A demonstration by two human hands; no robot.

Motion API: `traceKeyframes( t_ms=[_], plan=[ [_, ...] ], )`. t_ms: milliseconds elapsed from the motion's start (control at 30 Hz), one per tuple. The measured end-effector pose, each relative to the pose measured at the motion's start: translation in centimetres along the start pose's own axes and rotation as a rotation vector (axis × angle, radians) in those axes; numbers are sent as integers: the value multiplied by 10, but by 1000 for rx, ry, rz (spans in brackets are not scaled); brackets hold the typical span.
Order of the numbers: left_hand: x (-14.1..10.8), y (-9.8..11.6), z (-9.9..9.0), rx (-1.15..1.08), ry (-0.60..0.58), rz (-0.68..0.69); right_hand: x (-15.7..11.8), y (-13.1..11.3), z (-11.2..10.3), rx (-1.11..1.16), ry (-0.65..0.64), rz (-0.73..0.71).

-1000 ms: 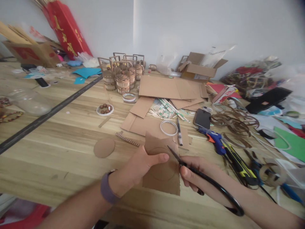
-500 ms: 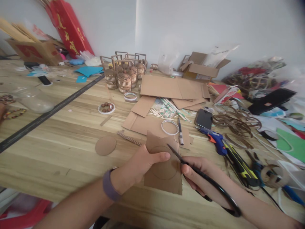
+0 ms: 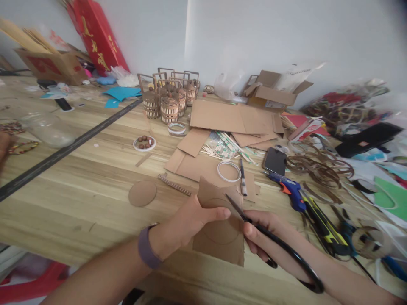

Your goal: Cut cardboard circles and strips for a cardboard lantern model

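Note:
My left hand (image 3: 187, 222) pinches a brown cardboard piece (image 3: 221, 231) with a circle drawn on it, held just above the wooden table (image 3: 79, 190). My right hand (image 3: 270, 237) grips black scissors (image 3: 273, 243) by the handles. The blades bite into the cardboard's right edge along the drawn circle. A purple band sits on my left wrist. A cut cardboard disc (image 3: 142, 193) lies on the table to the left of my hands.
Flat cardboard sheets (image 3: 229, 118), a white ring (image 3: 229, 170), a pen (image 3: 243, 178), a phone (image 3: 274, 160), a blue glue gun (image 3: 289, 190) and a yellow utility knife (image 3: 324, 226) lie beyond and right. Small woven baskets (image 3: 165, 103) stand farther back. Another person's hand (image 3: 4, 144) shows at the left edge.
The scissor blades have worked slightly further into the cardboard. The view has shifted a little; both hands keep their grips.

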State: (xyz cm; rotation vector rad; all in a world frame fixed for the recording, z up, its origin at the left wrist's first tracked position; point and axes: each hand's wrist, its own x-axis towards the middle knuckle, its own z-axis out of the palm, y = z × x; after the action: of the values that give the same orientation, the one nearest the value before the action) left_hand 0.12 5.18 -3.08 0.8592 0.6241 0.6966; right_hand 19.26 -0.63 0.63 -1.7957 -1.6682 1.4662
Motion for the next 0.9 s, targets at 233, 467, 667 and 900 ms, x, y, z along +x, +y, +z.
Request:
traceKeyframes(
  t_ms=[233, 467, 667, 900],
  plan=[
    [0, 2, 1, 20, 2, 21, -5, 1, 2, -1, 45, -3],
    [1, 1, -2, -3, -24, 38, -3, 2, -1, -35, 11, -25],
    [0, 1, -3, 20, -59, 53, -4, -1, -9, -68, 23, -93],
    [-1, 2, -2, 41, -56, 45, 1, 6, -12, -137, -26, -79]
  ],
)
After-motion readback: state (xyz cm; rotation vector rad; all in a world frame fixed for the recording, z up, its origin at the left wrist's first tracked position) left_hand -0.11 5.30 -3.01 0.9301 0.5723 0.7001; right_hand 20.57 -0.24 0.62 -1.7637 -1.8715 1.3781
